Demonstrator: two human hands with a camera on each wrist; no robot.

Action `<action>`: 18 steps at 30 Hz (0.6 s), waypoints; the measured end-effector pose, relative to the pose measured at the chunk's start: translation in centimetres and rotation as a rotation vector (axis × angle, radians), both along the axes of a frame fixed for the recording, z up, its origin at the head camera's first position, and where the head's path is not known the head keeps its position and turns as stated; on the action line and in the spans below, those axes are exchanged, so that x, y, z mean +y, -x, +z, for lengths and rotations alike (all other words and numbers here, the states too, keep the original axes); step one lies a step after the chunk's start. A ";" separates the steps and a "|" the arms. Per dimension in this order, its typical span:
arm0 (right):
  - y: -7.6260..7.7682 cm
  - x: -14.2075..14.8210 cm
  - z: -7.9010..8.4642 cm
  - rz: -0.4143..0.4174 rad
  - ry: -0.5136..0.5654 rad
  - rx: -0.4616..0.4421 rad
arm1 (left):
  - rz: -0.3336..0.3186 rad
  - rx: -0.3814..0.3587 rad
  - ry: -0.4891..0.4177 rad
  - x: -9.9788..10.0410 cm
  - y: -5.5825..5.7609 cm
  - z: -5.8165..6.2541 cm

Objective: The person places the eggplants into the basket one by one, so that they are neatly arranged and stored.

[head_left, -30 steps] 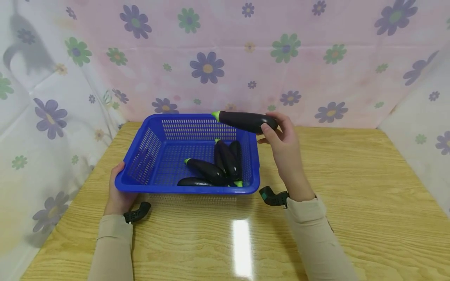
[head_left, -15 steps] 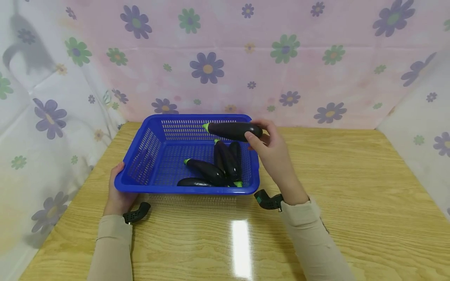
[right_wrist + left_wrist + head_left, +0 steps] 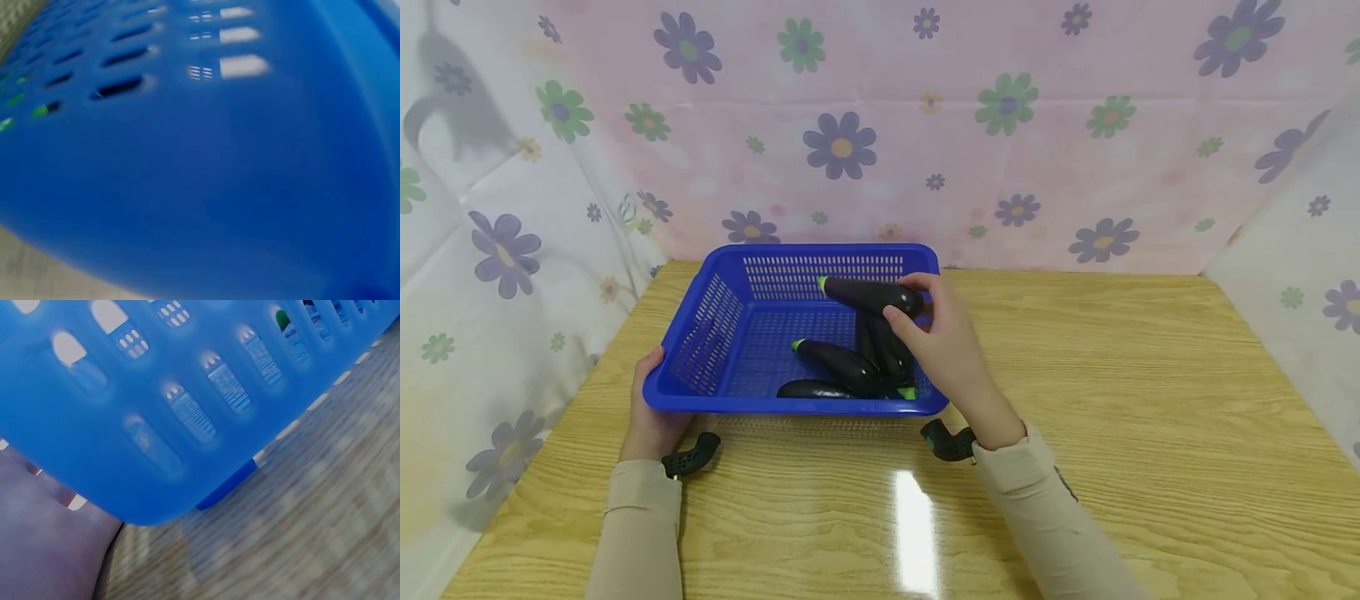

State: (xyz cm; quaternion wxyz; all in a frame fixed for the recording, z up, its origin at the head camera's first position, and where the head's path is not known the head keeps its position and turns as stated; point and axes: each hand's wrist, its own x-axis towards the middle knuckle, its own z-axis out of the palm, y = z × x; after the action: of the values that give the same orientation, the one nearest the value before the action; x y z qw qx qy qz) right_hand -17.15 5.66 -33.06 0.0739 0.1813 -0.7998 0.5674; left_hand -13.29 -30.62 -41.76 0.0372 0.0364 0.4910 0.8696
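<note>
A blue plastic basket (image 3: 790,405) with slotted walls stands on the table. At its front left corner my left hand (image 3: 652,417) grips the rim from outside; in the left wrist view part of that hand (image 3: 50,531) lies against the basket wall (image 3: 112,462). My right hand (image 3: 951,350) pinches a dark eggplant (image 3: 865,293) by its blunt end, thumb in front, over the right part of the basket. The eggplant lies level, its green stem end pointing left. Several other eggplants (image 3: 842,365) lie in the basket's right half. Basket wall (image 3: 206,175) fills the right wrist view.
The wooden table (image 3: 1120,400) stretches to both sides and in front of the basket. A flowered pink curtain (image 3: 910,133) hangs close behind it, with white flowered cloth (image 3: 467,325) along the left side.
My right hand has carried the eggplant left and down, from above the basket's right rim to over its inside. The left hand and the basket have stayed in place.
</note>
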 end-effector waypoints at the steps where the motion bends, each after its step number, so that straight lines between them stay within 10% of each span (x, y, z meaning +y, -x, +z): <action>1: 0.0 -0.1 -0.1 -0.005 -0.019 -0.002 | 0.007 -0.002 0.017 0.0 0.0 0.0; 18: 0.1 -0.9 -1.5 -0.054 -0.290 0.041 | -0.032 -0.011 -0.052 -0.1 0.0 0.1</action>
State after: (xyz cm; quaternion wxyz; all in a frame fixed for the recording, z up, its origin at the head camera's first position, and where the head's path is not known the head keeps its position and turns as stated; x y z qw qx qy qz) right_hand -17.23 4.71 -34.54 0.0782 0.1800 -0.8764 0.4398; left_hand -13.34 -30.76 -41.67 0.0527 0.0403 0.4672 0.8817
